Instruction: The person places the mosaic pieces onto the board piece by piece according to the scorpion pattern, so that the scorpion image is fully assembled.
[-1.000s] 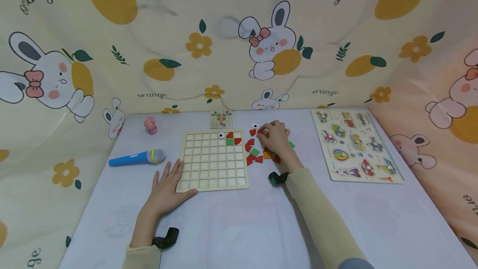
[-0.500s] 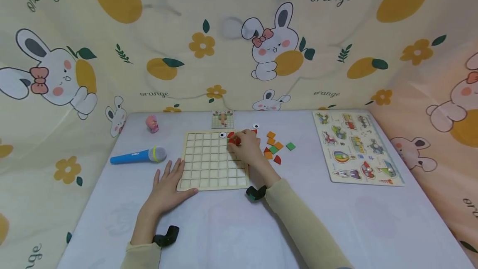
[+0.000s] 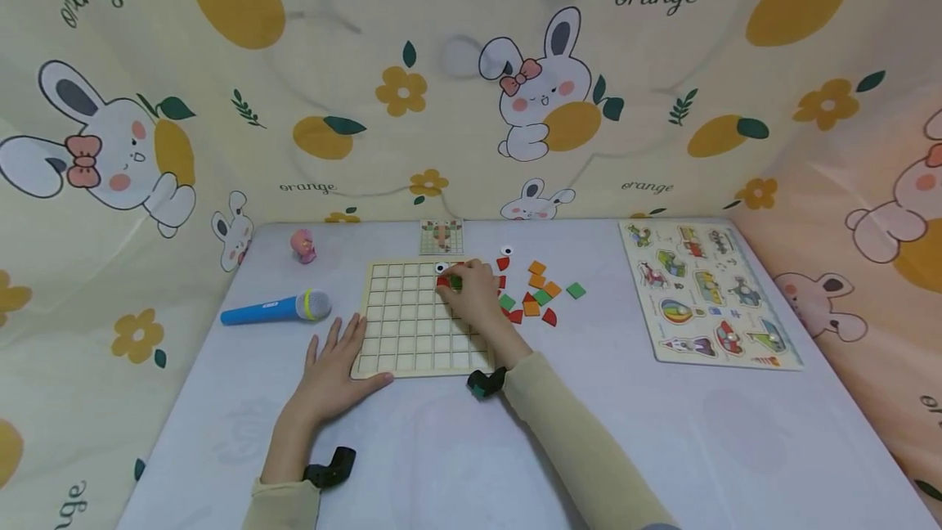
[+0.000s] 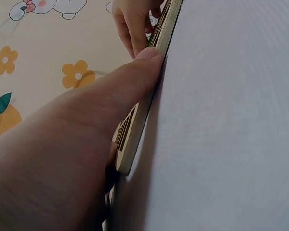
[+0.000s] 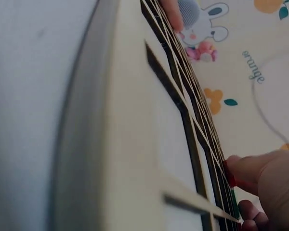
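A pale wooden grid board [image 3: 405, 330] lies on the white-covered table. My left hand [image 3: 334, 370] rests at its left front corner, fingers spread, the thumb [image 4: 130, 70] along the front edge. My right hand [image 3: 474, 297] is over the board's upper right cells, pinching a small red puzzle piece [image 5: 229, 173] low at the grid. Its full shape is hidden by the fingers. A round eye piece [image 3: 441, 267] sits in the top row just beyond the fingertips. A green piece [image 3: 456, 281] shows beside them. Other pieces there are covered by the hand.
Loose orange squares [image 3: 537, 267], green squares [image 3: 576, 290] and red quarter-rounds [image 3: 549, 317] lie right of the board, with another eye piece [image 3: 506, 251]. A pattern card [image 3: 441, 237] stands behind. A toy microphone [image 3: 275, 308], pink figurine [image 3: 302, 246] and picture puzzle board [image 3: 706, 293] lie farther out.
My right hand has moved left from the loose pieces onto the grid, carrying a red piece, and shifted slightly farther left and down over the cells. My left hand stays at the board's corner.
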Action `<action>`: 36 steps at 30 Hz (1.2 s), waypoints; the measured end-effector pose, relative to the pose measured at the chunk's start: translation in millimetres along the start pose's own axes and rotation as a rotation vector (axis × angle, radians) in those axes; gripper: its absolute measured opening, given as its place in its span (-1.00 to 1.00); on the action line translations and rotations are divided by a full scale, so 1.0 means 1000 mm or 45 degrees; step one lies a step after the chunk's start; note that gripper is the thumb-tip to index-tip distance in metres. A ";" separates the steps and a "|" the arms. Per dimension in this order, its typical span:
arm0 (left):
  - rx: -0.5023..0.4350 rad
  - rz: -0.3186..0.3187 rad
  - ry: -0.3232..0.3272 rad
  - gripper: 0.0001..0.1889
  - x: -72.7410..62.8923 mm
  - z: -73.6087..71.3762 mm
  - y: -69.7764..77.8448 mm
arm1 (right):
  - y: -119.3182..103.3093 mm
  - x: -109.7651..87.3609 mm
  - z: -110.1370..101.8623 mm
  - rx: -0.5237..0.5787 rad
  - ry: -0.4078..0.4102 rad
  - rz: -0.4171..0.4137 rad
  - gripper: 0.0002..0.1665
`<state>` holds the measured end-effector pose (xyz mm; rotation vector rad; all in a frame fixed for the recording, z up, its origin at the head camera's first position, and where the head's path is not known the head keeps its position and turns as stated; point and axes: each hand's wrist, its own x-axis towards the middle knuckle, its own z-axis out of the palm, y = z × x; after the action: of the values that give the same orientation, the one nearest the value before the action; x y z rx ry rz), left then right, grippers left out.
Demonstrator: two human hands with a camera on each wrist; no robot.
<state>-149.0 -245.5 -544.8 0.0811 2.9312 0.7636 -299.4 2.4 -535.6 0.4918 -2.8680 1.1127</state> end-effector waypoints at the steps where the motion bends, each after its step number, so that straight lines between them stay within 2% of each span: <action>1: -0.001 -0.001 -0.001 0.23 0.000 0.000 0.000 | 0.001 0.000 0.000 0.013 0.005 -0.003 -0.68; 36: -0.003 -0.004 -0.009 0.23 0.000 -0.001 0.003 | -0.002 0.004 -0.002 0.005 -0.001 0.042 -0.73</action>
<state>-148.9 -243.6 -543.0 0.0789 2.9234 0.7646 -302.8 1.6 -532.0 0.4470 -2.8857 1.1232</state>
